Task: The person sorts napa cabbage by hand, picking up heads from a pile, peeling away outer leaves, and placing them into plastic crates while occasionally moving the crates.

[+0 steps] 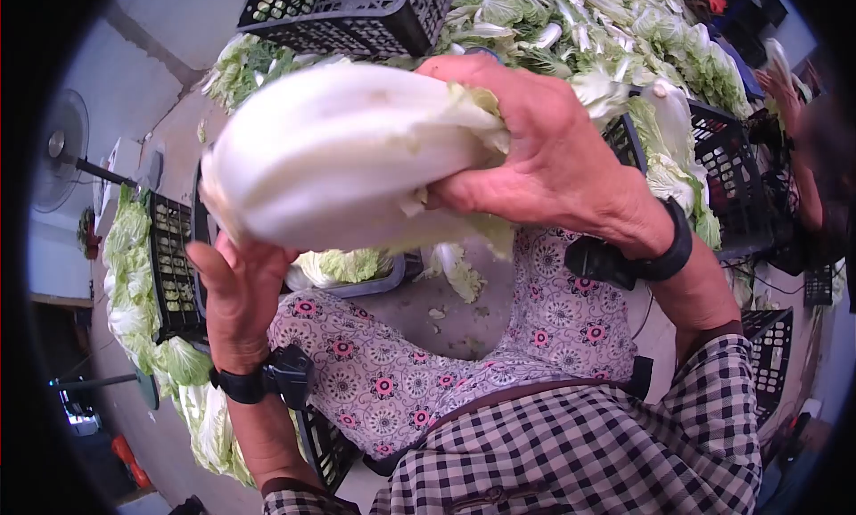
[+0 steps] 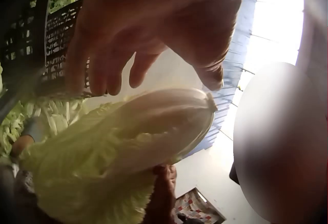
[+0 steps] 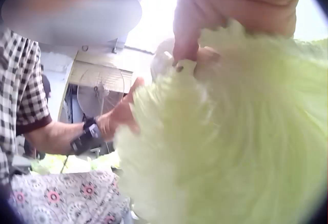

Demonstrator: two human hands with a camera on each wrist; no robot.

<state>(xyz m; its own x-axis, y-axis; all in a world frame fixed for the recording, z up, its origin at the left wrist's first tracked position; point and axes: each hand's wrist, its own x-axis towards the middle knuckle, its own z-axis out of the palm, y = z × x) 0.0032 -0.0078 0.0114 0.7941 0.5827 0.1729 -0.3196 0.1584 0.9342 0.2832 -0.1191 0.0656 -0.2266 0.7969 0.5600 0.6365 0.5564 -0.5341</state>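
A napa cabbage (image 1: pixel 348 149) with a broad white base and pale green leaf tips is held up in front of the lap. My right hand (image 1: pixel 553 149) grips it round the leafy end, thumb below and fingers over the top. Close under the white base at the left is my left hand (image 1: pixel 236 288), its thumb pointing up. In the left wrist view a gap shows between the left fingers (image 2: pixel 141 70) and the cabbage (image 2: pixel 154 126). Loose outer leaves (image 3: pixel 220 131) fill much of the right wrist view, below the right hand (image 3: pixel 236 3).
Behind stands a black plastic crate (image 1: pixel 348 20) beside a heap of cabbages (image 1: pixel 615 33). Another crate (image 1: pixel 174 256) with leaves along it is at the left, near a fan (image 1: pixel 62 145). A tub (image 1: pixel 392 274) with cabbage sits between the knees. Another person's arm (image 1: pixel 807 185) is at the right.
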